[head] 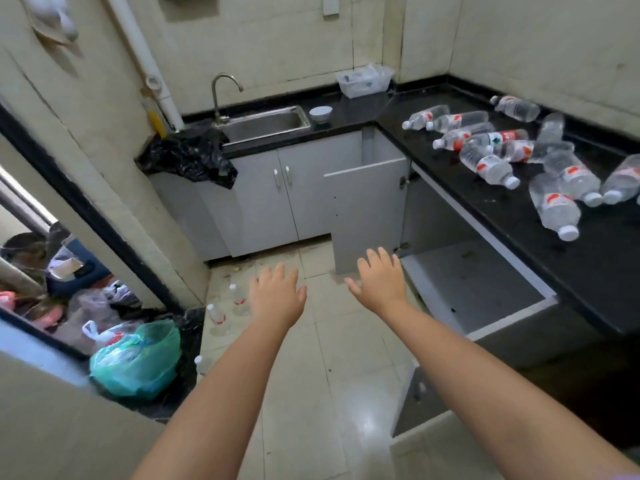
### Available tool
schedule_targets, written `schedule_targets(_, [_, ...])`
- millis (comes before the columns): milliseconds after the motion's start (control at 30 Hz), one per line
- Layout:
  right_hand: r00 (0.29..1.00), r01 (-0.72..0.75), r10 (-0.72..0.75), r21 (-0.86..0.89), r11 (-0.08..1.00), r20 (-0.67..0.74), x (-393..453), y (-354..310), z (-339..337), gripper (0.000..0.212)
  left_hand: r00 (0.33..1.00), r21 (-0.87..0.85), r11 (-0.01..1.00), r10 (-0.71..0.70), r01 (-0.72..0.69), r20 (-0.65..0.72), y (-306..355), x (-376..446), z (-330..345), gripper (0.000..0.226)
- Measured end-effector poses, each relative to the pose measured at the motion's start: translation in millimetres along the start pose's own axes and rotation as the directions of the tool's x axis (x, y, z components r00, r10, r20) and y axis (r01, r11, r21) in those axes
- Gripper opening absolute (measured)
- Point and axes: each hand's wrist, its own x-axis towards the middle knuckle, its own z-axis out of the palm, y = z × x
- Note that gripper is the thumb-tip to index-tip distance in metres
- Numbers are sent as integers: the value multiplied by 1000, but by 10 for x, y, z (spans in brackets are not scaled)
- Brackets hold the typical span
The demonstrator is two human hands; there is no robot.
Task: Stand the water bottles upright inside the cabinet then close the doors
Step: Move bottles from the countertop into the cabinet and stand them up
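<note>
two bare forearms, no sleeves to the frame's lower edge. left hand [277, 295] and right hand [380, 279] without gloves, rings, watch or bands. short nails. no markings noted on either wrist.

a small home kitchen: steel sink [266, 123] (with tap), black countertop [519, 209], grey cabinets [277, 199].

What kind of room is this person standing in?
Most likely a small home kitchen: a steel sink with a curved tap, a black L-shaped countertop, and grey base cabinets beneath it.
</note>
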Motion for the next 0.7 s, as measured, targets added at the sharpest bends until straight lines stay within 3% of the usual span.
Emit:
schedule_targets(167, [987, -148, 150, 39, 988, -51, 806, 244, 62, 47, 996, -7, 996, 90, -90, 26, 45, 1018, -4, 45])
schedule_targets(333, [924, -372, 369, -12, 928, -96, 1447, 718, -24, 52, 952, 12, 952, 306, -307, 19, 331, 2179, -81, 48])
schedule_targets(467, [811, -575, 569, 0, 818, -137, 1577, 1169, -118, 54, 859, 40, 859, 509, -511, 45, 774, 2873, -196, 48])
schedule_targets(700, [537, -831, 815, 30, 555, -219, 1223, 2056, -298, 50, 613, 49, 613, 777, -788, 140, 1976, 3474, -192, 48])
